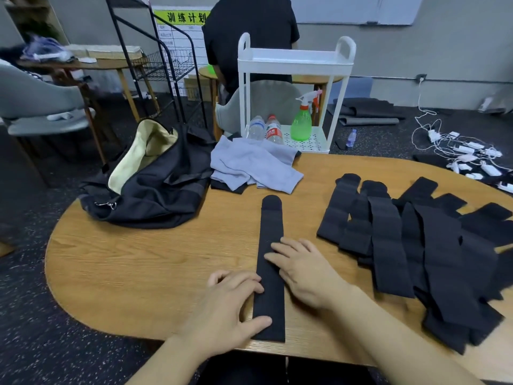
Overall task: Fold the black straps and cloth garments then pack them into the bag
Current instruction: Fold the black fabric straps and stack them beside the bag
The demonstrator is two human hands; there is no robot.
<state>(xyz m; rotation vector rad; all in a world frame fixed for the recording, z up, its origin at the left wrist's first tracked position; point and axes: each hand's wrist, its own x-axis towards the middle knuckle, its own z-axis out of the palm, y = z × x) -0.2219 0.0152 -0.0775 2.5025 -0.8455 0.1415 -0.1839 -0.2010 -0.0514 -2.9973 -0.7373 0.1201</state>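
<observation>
A long flat black fabric strap was pressed on the oval wooden desk by left hand and right hand, fingers released, flat. Judged soft, light, limp; best pinched at its near end.

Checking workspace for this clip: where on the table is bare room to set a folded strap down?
Bare wood lies left of the flat strap, between the bag and the table's near edge. A narrower gap runs between that strap and the strap pile. The right side is crowded.
</observation>
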